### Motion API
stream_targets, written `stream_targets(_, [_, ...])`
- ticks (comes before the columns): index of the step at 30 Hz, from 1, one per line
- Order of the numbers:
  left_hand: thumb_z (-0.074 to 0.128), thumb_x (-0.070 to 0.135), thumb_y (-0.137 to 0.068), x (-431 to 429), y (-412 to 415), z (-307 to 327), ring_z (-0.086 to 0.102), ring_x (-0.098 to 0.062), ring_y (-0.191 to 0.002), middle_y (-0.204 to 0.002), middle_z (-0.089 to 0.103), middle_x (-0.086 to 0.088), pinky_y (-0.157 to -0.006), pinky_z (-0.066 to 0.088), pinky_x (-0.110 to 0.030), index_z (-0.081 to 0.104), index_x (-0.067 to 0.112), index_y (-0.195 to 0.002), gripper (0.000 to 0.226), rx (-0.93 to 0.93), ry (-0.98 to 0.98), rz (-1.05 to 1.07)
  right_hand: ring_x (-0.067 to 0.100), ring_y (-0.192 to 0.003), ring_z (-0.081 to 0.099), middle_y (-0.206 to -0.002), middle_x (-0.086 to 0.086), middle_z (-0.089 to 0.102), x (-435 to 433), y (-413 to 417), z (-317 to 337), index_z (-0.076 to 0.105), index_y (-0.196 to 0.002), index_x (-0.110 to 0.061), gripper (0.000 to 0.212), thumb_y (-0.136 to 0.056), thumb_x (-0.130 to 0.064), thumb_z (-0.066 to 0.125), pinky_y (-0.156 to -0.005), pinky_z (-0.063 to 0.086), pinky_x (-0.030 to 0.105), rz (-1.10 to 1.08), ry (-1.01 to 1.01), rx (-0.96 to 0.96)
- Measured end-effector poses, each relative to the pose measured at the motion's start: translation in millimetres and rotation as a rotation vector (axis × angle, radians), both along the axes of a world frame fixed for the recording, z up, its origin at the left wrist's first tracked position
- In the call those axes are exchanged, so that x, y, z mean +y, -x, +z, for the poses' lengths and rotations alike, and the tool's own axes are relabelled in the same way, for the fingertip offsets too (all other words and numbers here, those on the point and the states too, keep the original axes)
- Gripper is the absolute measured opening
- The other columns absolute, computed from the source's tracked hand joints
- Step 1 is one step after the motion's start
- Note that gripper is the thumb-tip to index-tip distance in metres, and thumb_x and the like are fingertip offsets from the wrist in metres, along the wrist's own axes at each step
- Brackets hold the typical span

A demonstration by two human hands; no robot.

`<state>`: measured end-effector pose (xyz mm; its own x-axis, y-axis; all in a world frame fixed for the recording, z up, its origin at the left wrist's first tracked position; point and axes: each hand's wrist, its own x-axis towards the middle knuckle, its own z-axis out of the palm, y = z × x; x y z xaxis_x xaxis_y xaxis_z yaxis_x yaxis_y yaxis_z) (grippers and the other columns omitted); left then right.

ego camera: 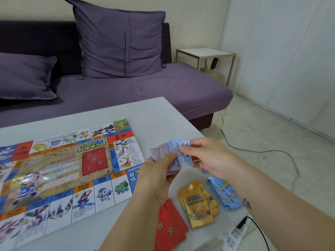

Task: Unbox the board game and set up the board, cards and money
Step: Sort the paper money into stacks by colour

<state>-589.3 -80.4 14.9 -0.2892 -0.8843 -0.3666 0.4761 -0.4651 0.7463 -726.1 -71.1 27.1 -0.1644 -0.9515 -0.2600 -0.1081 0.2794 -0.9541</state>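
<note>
The paper game board [59, 171] lies unfolded on the white table [155, 113], left of my hands. My left hand [157, 171] grips a fanned stack of play money [163, 151], pink and blue notes. My right hand [204, 156] pinches one blue note [184, 156] at the stack's right side. Three card piles lie near the table's front right: red cards [170, 227], yellow cards [199, 201] and blue cards [224, 192], the blue pile partly hidden by my right forearm.
A purple sofa [145, 87] with two cushions stands behind the table. A small side table [206, 53] is at the back right. A cable [253, 151] runs across the floor, and a white power strip [233, 236] with a black plug sits at the table's front right.
</note>
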Motion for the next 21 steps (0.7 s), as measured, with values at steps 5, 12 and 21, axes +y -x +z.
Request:
stream_targets(5, [0.057,-0.003,-0.087,1.9,-0.5,1.2,0.066,-0.016,-0.051,-0.064,0.07,-0.011,-0.051,0.056,-0.023,0.062,0.0,-0.092,0.008,-0.022,0.008,0.011,0.017,-0.074,0.059,-0.084,0.011,0.067,0.5,-1.1,-2.1,0.067,-0.1,0.008,0.027,-0.088,-0.017,0.065,-0.064,0.048,0.022,-0.029,0.006,-0.028])
stream_targets(12, [0.06,0.0,-0.087,0.4,-1.0,1.6,0.061,-0.014,-0.05,-0.061,0.068,-0.008,-0.049,0.053,-0.019,0.063,0.004,-0.085,0.005,-0.017,-0.019,0.057,0.019,-0.079,0.062,-0.085,0.01,0.072,-0.9,-8.3,-2.5,0.071,-0.089,-0.006,0.013,-0.089,-0.017,0.064,-0.079,0.052,0.035,0.005,-0.007,-0.049])
stream_targets(21, [0.063,0.004,-0.083,-12.2,-12.1,6.2,0.063,-0.006,-0.046,-0.057,0.067,-0.004,-0.047,0.053,-0.016,0.063,0.005,-0.091,0.008,0.125,-0.126,0.147,0.013,-0.067,0.048,-0.07,-0.006,0.054,-67.6,57.5,21.8,0.066,-0.083,-0.018,0.007,-0.088,-0.015,0.062,-0.055,0.035,0.02,0.328,0.083,0.988])
